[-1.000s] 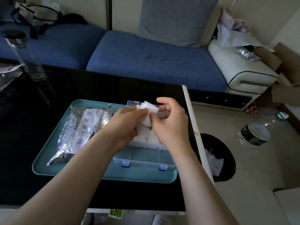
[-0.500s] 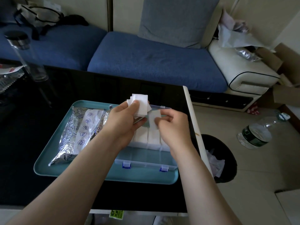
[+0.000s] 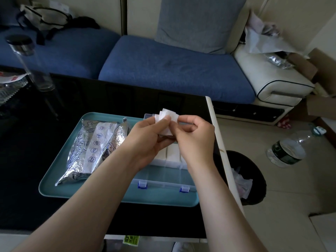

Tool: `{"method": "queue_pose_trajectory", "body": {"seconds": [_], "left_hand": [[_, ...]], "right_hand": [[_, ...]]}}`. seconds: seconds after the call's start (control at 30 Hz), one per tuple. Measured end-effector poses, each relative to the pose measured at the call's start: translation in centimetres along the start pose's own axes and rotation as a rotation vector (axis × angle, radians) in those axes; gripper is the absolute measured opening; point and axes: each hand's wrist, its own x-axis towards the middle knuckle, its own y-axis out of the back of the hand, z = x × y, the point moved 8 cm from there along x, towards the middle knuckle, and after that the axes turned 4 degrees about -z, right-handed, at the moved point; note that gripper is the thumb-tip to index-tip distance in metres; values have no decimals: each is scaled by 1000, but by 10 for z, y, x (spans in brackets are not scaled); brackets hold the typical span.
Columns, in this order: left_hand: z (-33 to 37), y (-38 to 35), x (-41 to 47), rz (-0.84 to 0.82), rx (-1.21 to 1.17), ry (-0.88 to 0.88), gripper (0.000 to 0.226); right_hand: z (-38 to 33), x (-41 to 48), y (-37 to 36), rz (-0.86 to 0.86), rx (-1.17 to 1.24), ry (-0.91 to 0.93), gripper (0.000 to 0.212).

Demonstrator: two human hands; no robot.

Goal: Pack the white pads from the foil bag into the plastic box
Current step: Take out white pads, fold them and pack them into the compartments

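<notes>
1. Two hands, the left hand [image 3: 145,137] and the right hand [image 3: 195,139], were held close together above the far half of the plastic box [image 3: 163,181].
2. The left hand gripped a small stack of white pads [image 3: 168,116], with its thumb across the front and its fingers curled behind.
3. The right hand pinched the right edge of the same stack between thumb and forefinger, its other fingers curled.
4. The stack sat between the two hands, touching both and clear of the box.
5. Packed pads [image 3: 172,153] stood in the box's compartments directly beneath the hands.
6. The foil bag [image 3: 96,148] lay flat just left of the box, touched by neither hand.
7. Box and bag rested on a teal tray [image 3: 60,190] on the dark worktop [image 3: 27,160].
</notes>
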Motion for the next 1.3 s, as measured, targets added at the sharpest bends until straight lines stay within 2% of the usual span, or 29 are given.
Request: {"method": "queue_pose_trajectory", "body": {"seconds": [0.07, 0.23, 0.43, 0.7, 0.83, 0.97, 1.1, 1.3], "left_hand": [[0, 2, 2, 1, 18, -17, 32], [-1, 16, 7, 85, 44, -27, 31], [-1, 18, 5, 85, 66, -7, 28], [12, 17, 0, 87, 312, -117, 27], [15, 17, -1, 99, 371, -149, 22], [18, 20, -2, 120, 390, -179, 22], [23, 22, -4, 178, 402, -236, 20], [24, 21, -6, 203, 281, -243, 16]], "right_hand": [[3, 1, -2, -5, -9, -22, 30], [6, 2, -7, -73, -80, -53, 18], [4, 1, -14, -201, -93, -51, 20], [-8, 0, 1, -10, -203, 85, 13], [-16, -3, 2, 6, -234, 156, 12], [-8, -1, -3, -78, -162, 72, 15], [-2, 1, -3, -89, -80, 22, 13], [3, 2, -6, -95, -10, -57, 11]]}}
